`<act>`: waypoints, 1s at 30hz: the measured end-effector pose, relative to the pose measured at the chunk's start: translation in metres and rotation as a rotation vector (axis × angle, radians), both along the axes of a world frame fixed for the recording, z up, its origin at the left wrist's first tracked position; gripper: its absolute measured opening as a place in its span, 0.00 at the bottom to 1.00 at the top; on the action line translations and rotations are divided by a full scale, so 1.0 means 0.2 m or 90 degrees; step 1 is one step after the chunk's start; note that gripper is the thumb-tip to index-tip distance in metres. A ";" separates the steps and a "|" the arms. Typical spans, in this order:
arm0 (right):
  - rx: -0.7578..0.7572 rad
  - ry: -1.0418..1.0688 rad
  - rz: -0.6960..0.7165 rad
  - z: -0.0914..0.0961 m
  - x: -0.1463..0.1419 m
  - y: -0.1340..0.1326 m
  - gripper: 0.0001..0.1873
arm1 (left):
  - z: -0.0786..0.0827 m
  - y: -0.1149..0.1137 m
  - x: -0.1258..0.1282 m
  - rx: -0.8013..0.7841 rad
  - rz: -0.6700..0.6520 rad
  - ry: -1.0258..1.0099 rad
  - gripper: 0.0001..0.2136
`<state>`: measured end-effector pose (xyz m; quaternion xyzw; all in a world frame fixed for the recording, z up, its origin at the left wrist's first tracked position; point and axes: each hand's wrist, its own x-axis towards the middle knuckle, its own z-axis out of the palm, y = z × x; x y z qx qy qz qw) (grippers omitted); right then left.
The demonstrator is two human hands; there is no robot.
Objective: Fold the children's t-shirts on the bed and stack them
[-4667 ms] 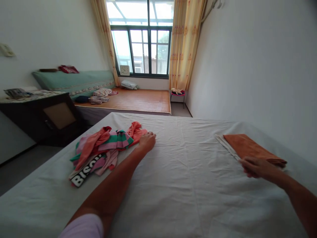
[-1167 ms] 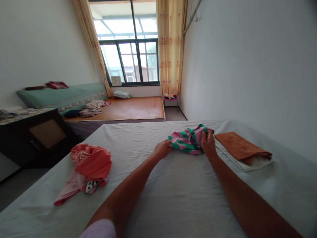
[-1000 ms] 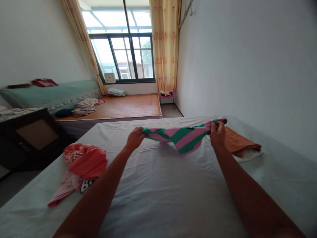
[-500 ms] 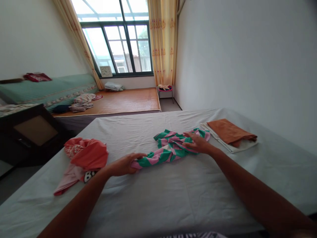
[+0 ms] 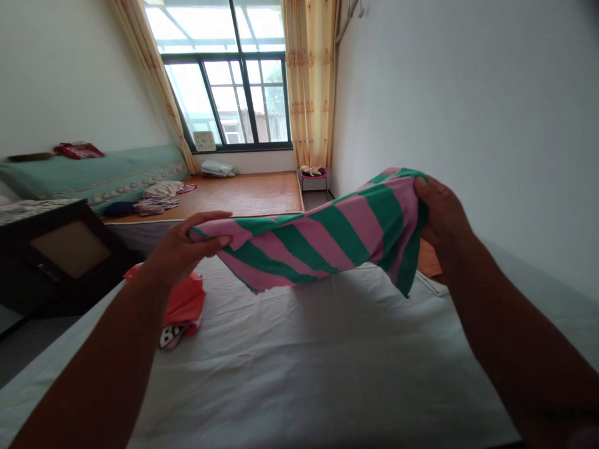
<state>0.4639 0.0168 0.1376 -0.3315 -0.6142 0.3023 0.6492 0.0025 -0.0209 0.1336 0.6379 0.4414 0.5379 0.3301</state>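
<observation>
A pink and green striped garment [image 5: 322,240] hangs stretched out in the air above the white sheet [image 5: 327,362]. Its left end is pinched between the thumb and fingers of my left hand [image 5: 187,246]. At the other end, my right hand [image 5: 442,212] grips the upper right corner, with a flap of cloth drooping beneath it. What kind of garment it is I cannot tell. Behind my left forearm lies a crumpled coral-red garment [image 5: 185,302], partly hidden. Folded orange cloth [image 5: 428,259] shows in part behind my right hand and the striped cloth.
Beyond the sheet is a bed with a brown mat [image 5: 253,190], with rumpled clothes [image 5: 159,202] on it. A dark cabinet [image 5: 60,249] stands at the left. A white wall [image 5: 458,93] runs along the right, and a small stool [image 5: 314,178] stands near the curtain.
Both hands have lifted the striped garment off the sheet and spread it wider. It was lying bunched up with my right hand resting on it; now my right hand grips its corner.
</observation>
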 end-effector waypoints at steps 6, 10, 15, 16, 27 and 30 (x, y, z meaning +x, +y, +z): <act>-0.194 -0.074 0.043 -0.08 -0.01 0.40 0.16 | -0.01 0.35 0.07 -0.092 -0.022 -0.048 0.17; -0.141 0.030 -0.033 0.03 -0.04 0.64 0.14 | 0.09 0.64 0.12 -0.014 0.115 -0.145 0.15; 0.059 0.108 0.004 0.31 0.00 0.60 0.12 | 0.44 0.68 0.14 0.139 0.095 -0.213 0.15; 0.081 0.108 0.015 0.32 0.01 0.56 0.12 | 0.48 0.64 0.14 0.161 0.078 -0.207 0.15; -0.262 -0.304 0.173 -0.59 0.14 -0.13 0.18 | -0.24 -0.11 -0.11 -0.087 -0.274 0.196 0.13; -0.285 -0.447 0.262 -0.74 0.14 -0.25 0.19 | -0.44 -0.23 -0.06 -0.248 -0.494 0.332 0.18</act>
